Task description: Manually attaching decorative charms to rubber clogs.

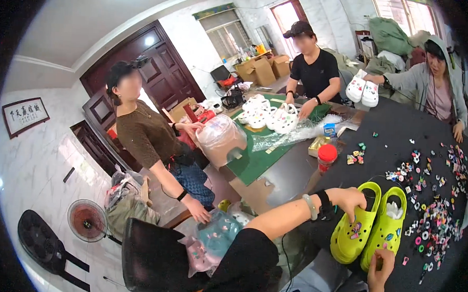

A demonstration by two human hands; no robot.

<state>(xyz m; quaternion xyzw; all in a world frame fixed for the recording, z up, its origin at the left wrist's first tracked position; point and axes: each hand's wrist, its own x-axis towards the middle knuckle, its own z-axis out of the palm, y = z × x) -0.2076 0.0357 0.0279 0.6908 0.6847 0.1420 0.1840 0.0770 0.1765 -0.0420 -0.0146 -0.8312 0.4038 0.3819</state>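
Note:
Two lime-green clogs lie side by side at the near edge of the black-covered table, toes toward me. My left hand (350,202) is closed on the left clog (349,240), the thumb on its upper and the fingers at its opening. That clog bears a figure-shaped shoe charm (355,230). The right clog (386,228) has several charms on top and white stuffing (393,211) inside. My right hand (381,268) is at the right clog's toe, fingers curled together; anything between them is too small to make out.
Many loose, colourful charms (434,217) are scattered along the table's right side. A red-lidded jar (326,156) stands farther left. Across the table a person holds white clogs (363,90); another handles white clogs (284,120) on a green mat. At left, a third person touches bagged clogs (217,234).

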